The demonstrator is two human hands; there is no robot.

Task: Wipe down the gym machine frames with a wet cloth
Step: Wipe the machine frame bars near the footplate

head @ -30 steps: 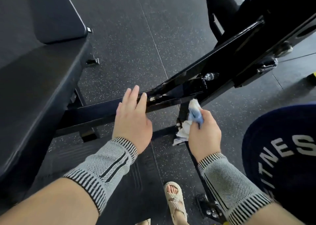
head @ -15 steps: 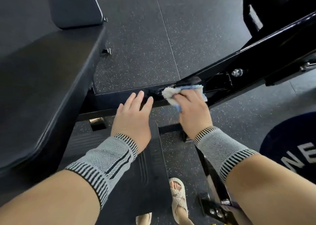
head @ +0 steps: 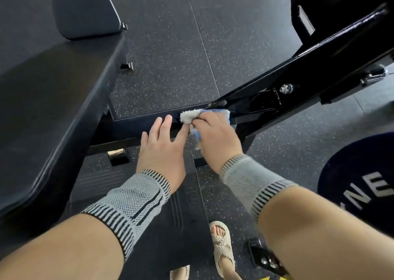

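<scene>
A black steel frame beam (head: 302, 75) of the gym machine runs from the upper right down to a lower crossbar (head: 128, 126) at the centre. My right hand (head: 215, 135) grips a bunched white and blue cloth (head: 189, 116) and presses it on the beam where it meets the crossbar. My left hand (head: 162, 145) rests flat on the crossbar just left of the cloth, fingers straight. Both wrists wear grey knitted sleeves.
A black padded bench seat (head: 49, 109) and its backrest (head: 85, 9) fill the left. A bolt (head: 286, 88) sits on the beam. A black footplate (head: 162, 226) lies under my arms. A dark weight plate (head: 362, 179) lies at right. My sandalled foot (head: 221, 241) stands on the speckled rubber floor (head: 170, 56).
My right hand rose from below the beam with the cloth and set it on the joint, then slid slightly left toward my left hand. The left hand stayed on the crossbar.
</scene>
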